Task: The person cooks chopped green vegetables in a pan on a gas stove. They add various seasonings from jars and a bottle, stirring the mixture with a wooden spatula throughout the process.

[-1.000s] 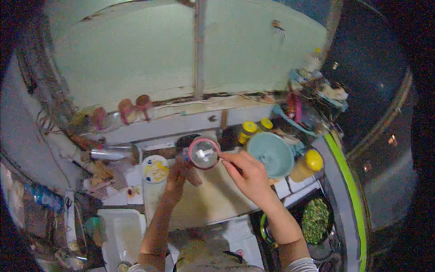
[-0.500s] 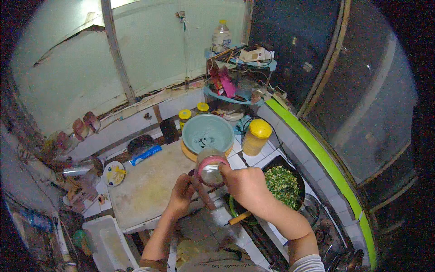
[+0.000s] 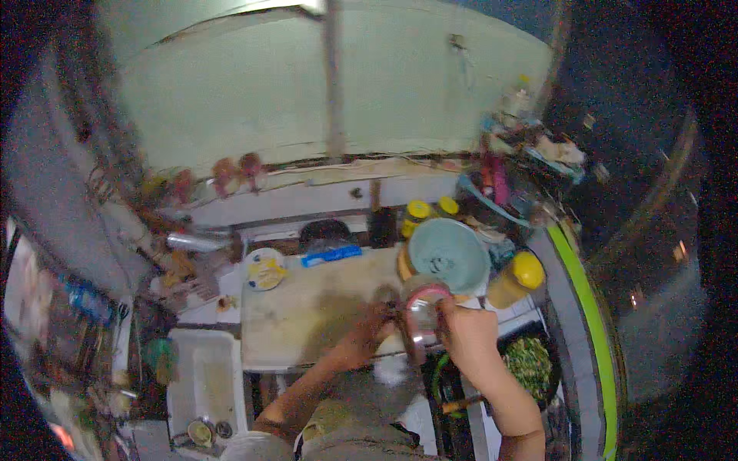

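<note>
My right hand (image 3: 470,334) is closed on a clear jar (image 3: 423,313) with a pinkish rim, held over the cutting board's right end. My left hand (image 3: 367,332) is closed just left of the jar, over the board; motion blurs its fingers, and a dark, narrow thing shows beside them. The pale cutting board (image 3: 307,323) lies on the counter. Just beyond the jar stands a light blue basin (image 3: 450,253). A black pan of chopped greens (image 3: 529,369) is to the right of my right wrist.
A yellow-lidded container (image 3: 516,280) stands right of the basin, with yellow-lidded jars (image 3: 416,217) behind it. On the board's far side are a plate with yellow pieces (image 3: 265,270) and a blue box (image 3: 330,256). A white tub (image 3: 207,392) sits at lower left.
The view has swung left, so the counter appears farther right, and the picture is blurrier. Both hands remain close together at the jar, which my right hand still holds.
</note>
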The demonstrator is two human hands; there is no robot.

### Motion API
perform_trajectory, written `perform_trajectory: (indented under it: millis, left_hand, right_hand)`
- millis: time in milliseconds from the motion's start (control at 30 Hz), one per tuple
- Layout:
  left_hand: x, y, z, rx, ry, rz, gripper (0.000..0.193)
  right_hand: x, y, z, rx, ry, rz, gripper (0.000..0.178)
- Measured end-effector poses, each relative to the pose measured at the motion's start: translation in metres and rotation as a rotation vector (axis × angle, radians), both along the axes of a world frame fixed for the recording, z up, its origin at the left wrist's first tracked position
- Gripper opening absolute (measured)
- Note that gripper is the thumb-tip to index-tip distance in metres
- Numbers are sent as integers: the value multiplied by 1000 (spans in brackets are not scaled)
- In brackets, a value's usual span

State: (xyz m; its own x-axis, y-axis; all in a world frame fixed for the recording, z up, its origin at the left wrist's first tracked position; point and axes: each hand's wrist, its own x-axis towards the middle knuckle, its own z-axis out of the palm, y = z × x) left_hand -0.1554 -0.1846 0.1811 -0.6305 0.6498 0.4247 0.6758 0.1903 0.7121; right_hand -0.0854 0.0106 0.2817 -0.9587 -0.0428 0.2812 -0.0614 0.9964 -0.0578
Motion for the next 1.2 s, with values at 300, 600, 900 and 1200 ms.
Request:
perform_trajectory:
  millis: [300, 600, 900, 1200]
  left_hand:
    - [-104, -159, -68, 462, -659, 201, 32]
    - [-251, -345, -4, 535, -483, 982, 42]
    - [-410, -372, 2, 556, -178, 1317, 54]
    - [-499, -383, -100, 747, -268, 1112, 43]
  right_hand:
    - [-148, -145, -31, -11, 1, 370, 34]
    - [-212, -200, -77, -371, -96, 358, 24]
    - [-223, -182, -113, -340, -287, 217, 24]
    - [-213, -158, -109, -310, -277, 147, 21]
